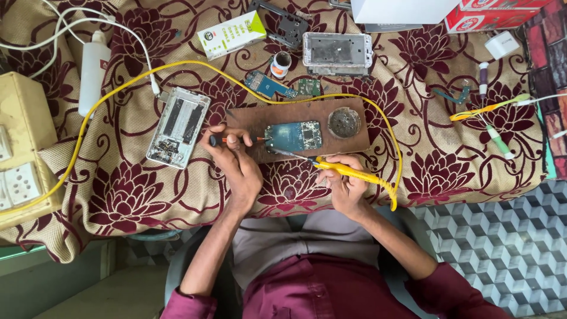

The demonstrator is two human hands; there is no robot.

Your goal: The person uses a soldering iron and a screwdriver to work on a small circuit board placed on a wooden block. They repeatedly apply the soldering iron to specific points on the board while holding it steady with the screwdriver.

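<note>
Both hands work at the table's near edge: the right hand (345, 184) is clenched around a yellow soldering iron (348, 172), the left hand (236, 159) around a small screwdriver (236, 140), both tips meeting a blue circuit board (293, 136) on a brown wooden board (248, 121). Farther back lies a white-and-green carton (231, 34); red boxes (496, 15) fill the far right corner. Bare flowered cloth (136, 195) lies left of the hands.
</note>
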